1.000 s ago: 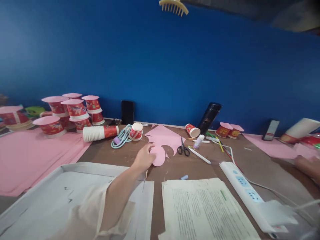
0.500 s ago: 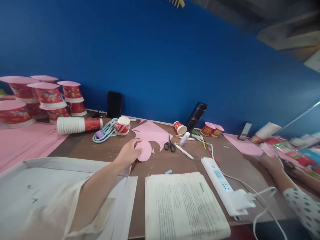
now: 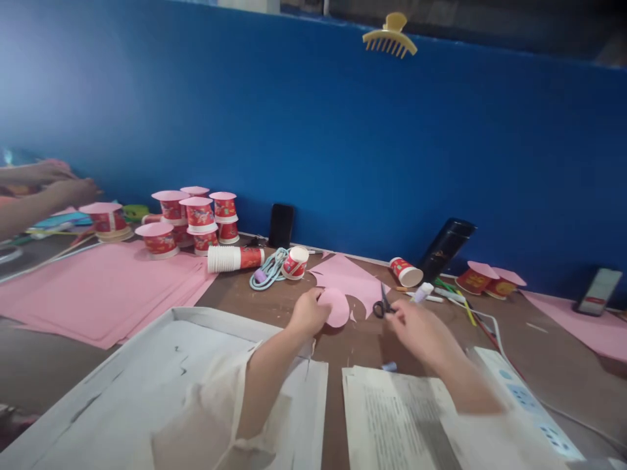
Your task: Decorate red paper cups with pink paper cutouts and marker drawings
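Observation:
My left hand (image 3: 309, 313) pinches the left edge of a pink paper circle (image 3: 336, 308) low over the brown table. My right hand (image 3: 416, 325) is at the handles of the black scissors (image 3: 384, 304), its fingers bent; whether they grip the handles is hard to tell. Behind the circle lies a pink sheet (image 3: 343, 273) with curved cut-outs. A white glue stick (image 3: 422, 292) lies just beyond my right hand. A red paper cup (image 3: 296, 262) stands beside a coiled light-blue cable (image 3: 267, 271).
Stacked red cups with pink discs (image 3: 198, 215) and pink sheets (image 3: 112, 287) are at the left, near another person's hands (image 3: 73, 186). A white box lid (image 3: 142, 365), papers (image 3: 392, 411) and a power strip (image 3: 529, 398) lie in front. A black bottle (image 3: 448, 248) leans against the blue wall.
The view has swung left. My right hand has come into view and reached the scissors. My left hand still holds the pink circle. The person at the right has left the view.

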Motion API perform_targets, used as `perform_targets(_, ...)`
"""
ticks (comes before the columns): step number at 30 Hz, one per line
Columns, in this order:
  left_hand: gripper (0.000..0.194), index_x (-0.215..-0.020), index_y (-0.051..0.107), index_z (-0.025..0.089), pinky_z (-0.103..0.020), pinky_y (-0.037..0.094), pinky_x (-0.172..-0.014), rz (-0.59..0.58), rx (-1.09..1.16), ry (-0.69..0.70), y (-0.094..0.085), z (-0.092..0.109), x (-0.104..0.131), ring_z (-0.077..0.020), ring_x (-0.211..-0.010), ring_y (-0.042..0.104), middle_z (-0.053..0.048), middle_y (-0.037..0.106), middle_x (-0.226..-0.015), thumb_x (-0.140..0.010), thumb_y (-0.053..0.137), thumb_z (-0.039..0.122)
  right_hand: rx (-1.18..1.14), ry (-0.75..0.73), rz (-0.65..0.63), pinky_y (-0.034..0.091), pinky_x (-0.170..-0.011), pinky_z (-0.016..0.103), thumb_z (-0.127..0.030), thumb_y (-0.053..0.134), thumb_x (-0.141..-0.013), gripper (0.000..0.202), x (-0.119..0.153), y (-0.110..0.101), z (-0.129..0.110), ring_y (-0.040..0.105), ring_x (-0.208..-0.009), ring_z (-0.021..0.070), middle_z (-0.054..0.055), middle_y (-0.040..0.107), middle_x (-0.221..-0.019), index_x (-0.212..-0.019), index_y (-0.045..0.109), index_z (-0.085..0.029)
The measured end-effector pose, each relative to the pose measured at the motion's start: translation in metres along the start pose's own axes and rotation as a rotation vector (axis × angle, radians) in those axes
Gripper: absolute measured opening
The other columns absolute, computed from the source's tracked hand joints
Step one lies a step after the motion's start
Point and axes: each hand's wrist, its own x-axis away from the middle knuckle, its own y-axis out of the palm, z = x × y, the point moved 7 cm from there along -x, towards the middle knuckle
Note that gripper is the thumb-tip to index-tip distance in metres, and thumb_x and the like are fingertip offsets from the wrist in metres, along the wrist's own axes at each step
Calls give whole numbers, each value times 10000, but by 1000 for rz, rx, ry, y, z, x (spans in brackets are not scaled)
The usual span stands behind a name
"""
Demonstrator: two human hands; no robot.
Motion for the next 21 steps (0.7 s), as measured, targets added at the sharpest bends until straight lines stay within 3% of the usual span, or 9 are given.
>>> perform_targets(3, 219, -882, 699, 165, -271, 460, -739, 44, 21, -9, -5, 1, -1, -205, -823, 655, -66, 730, -873, -700, 594, 100, 38, 71, -58, 509, -841, 448, -347, 636, -868, 179, -31, 8, 2, 644, -996, 300, 133, 689, -1048, -947, 681, -193)
perform_targets(6, 91, -759, 652, 169, -252, 451, -683, 107, 81, -63, -11, 0, -2, -180, -749, 635, -41, 698, -769, -691, 635, 111, 6, 124, -67, 473, -835, 495, -260, 740, -692, 164, -58, 17, 3, 644, -1018, 403, 184, 708, -952, -820, 682, -175)
perform_targets(9, 92, -731, 620, 167, -241, 439, -584, 132, 265, -178, -11, -7, -3, -152, -616, 603, -21, 658, -682, -676, 656, 103, -105, 132, -65, 469, -847, 493, -175, 754, -560, 207, -72, 27, 5, 650, -1006, 415, 164, 726, -868, -756, 689, -184)
perform_targets(11, 110, -762, 621, 157, -243, 449, -556, 124, 467, -246, -6, -12, -4, -139, -564, 591, -23, 653, -682, -674, 662, 105, -233, 131, -69, 501, -808, 446, -205, 743, -557, 174, -75, 32, 8, 681, -936, 377, 131, 731, -793, -723, 694, -196)
perform_targets(13, 129, -789, 622, 149, -244, 479, -575, 110, 724, -286, 0, -14, -7, -130, -570, 599, -28, 658, -703, -677, 671, 108, -399, 139, -71, 543, -717, 380, -323, 693, -657, 172, -72, 35, 11, 711, -837, 312, 116, 743, -798, -779, 715, -203)
perform_targets(16, 155, -749, 612, 139, -206, 491, -602, 99, 1060, -300, 9, -7, -15, -90, -580, 583, -10, 625, -680, -647, 717, 88, -682, 125, -29, 579, -699, 306, -433, 554, -804, 396, -59, 32, 4, 718, -916, 236, 96, 724, -1135, -1125, 670, -231)
perform_targets(18, 169, -707, 591, 140, -167, 464, -565, 114, 1114, -298, 14, -1, -20, -56, -543, 534, 12, 585, -640, -641, 740, 96, -1061, 150, -14, 587, -730, 303, -422, 627, -770, 483, -46, 32, -6, 701, -998, 245, 94, 693, -1213, -1213, 626, -229)
perform_targets(21, 195, -698, 577, 147, -126, 346, -454, 132, 1162, -304, 26, 6, -27, -23, -467, 422, 50, 499, -567, -651, 766, 140, -1237, 150, -94, 575, -638, 285, -439, 724, -709, 543, -22, 39, -29, 713, -925, 243, 61, 738, -1071, -1209, 621, -253)
